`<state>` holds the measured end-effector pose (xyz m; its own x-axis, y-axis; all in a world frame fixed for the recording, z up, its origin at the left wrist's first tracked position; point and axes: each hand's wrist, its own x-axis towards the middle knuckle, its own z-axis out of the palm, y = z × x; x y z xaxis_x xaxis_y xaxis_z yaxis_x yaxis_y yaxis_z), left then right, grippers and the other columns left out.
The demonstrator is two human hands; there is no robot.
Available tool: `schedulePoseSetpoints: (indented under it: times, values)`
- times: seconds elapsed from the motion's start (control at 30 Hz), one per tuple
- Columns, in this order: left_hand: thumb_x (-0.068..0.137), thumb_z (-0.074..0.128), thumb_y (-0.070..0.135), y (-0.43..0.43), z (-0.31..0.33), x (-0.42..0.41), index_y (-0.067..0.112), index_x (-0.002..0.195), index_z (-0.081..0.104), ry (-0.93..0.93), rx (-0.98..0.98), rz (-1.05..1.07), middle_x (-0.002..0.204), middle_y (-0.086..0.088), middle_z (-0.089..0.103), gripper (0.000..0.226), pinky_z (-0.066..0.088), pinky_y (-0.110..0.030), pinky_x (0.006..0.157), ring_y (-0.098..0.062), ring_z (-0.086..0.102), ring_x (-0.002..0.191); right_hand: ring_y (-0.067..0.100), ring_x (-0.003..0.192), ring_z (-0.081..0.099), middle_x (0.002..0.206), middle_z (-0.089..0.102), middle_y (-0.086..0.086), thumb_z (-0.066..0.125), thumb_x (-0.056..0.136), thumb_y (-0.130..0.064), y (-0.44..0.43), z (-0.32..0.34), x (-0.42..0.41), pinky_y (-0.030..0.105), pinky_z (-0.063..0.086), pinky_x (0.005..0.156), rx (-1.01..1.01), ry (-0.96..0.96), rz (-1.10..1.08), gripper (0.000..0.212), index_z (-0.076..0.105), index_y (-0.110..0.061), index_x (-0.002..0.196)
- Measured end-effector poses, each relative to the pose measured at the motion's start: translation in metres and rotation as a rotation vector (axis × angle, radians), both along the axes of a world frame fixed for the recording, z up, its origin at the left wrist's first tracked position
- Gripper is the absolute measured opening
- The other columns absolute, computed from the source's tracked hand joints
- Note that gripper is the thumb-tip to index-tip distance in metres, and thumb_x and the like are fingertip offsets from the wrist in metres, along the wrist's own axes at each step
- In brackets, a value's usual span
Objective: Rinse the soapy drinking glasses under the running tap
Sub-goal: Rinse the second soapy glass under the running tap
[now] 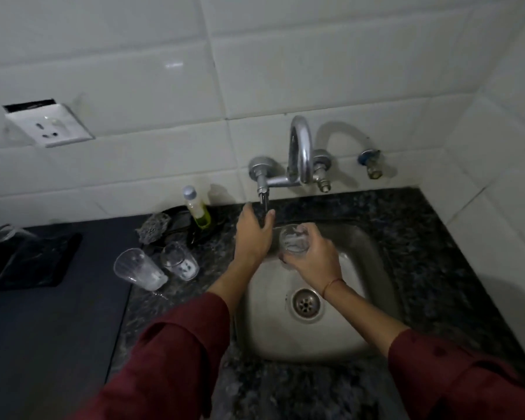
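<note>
Tabletop [443, 268], dark speckled stone: extends to either side of both hands and carries whatever waits its turn. Sink [365, 262], steel, set into it: directly beneath both hands, so suds and drips fall to the drain [306, 303], which lies on my side of the right wrist. Tap [300, 147], chrome, wall-mounted: its curved spout rises beyond the hands; in this dim light I can see no stream. Left hand [253, 236]: fingers and thumb curled round the tap lever [265, 202] just past its knuckles, by my reading to start or adjust the flow. Right hand [314, 257]: wrapped round the held glass [294, 241], just right of the left hand, above the basin and in front of the spout, mouth turned up. It is presumably staged there to catch water, and a white film inside suggests soap. Larger glass [140, 269] and smaller glass [179, 261]: standing close together on the tabletop left of the left hand, both cloudy, likely parked within reach for rinsing. Soap bottle [197, 207]: beyond them by the wall, left of the left hand. Scrubber [153, 229]: just left of the bottle.
</note>
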<state>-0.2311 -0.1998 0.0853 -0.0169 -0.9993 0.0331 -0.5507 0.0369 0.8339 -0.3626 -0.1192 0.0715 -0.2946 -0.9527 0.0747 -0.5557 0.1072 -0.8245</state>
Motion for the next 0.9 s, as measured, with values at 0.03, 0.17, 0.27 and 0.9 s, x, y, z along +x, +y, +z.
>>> schedulePoseSetpoints:
  times: [0.03, 0.17, 0.27, 0.9]
  values:
    - [0.102, 0.058, 0.033, -0.007, 0.003, -0.005, 0.001, 0.125, 0.052, 0.004, -0.006, -0.015, 0.116, -0.013, 0.062, 0.04, 0.038, -0.029, 0.082, -0.028, 0.058, 0.106, 0.019, 0.092, 0.069, 0.1, 0.073, -0.001, 0.089, 0.065, -0.038, -0.004, 0.003, -0.002, 0.029, 0.052, 0.071, 0.001, -0.004, -0.003, 0.058, 0.056, -0.02, 0.11]
    - [0.105, 0.053, 0.033, -0.035, 0.004, -0.015, 0.007, 0.097, 0.052, 0.009, -0.038, -0.033, 0.086, -0.008, 0.062, 0.027, 0.036, -0.031, 0.065, -0.023, 0.058, 0.075, 0.016, 0.09, 0.07, 0.099, 0.073, -0.002, 0.089, 0.065, -0.041, -0.017, 0.008, -0.006, 0.028, 0.054, 0.075, 0.009, -0.025, -0.026, 0.058, 0.056, -0.023, 0.11]
    - [0.108, 0.044, 0.026, -0.042, 0.006, -0.018, 0.006, 0.088, 0.052, -0.023, -0.051, -0.017, 0.07, -0.002, 0.055, 0.03, 0.032, -0.019, 0.051, -0.012, 0.05, 0.06, 0.015, 0.088, 0.07, 0.096, 0.073, -0.003, 0.089, 0.065, -0.041, -0.025, 0.009, -0.005, 0.031, 0.057, 0.076, 0.015, -0.026, -0.029, 0.057, 0.056, -0.023, 0.108]
    - [0.107, 0.05, 0.029, -0.035, -0.003, -0.013, 0.008, 0.094, 0.061, 0.181, -0.023, 0.035, 0.074, 0.004, 0.057, 0.028, 0.035, -0.015, 0.054, -0.006, 0.048, 0.062, 0.012, 0.085, 0.07, 0.096, 0.073, -0.004, 0.091, 0.063, -0.039, -0.037, 0.013, -0.007, 0.03, 0.058, 0.076, -0.013, -0.072, -0.077, 0.059, 0.057, -0.024, 0.108]
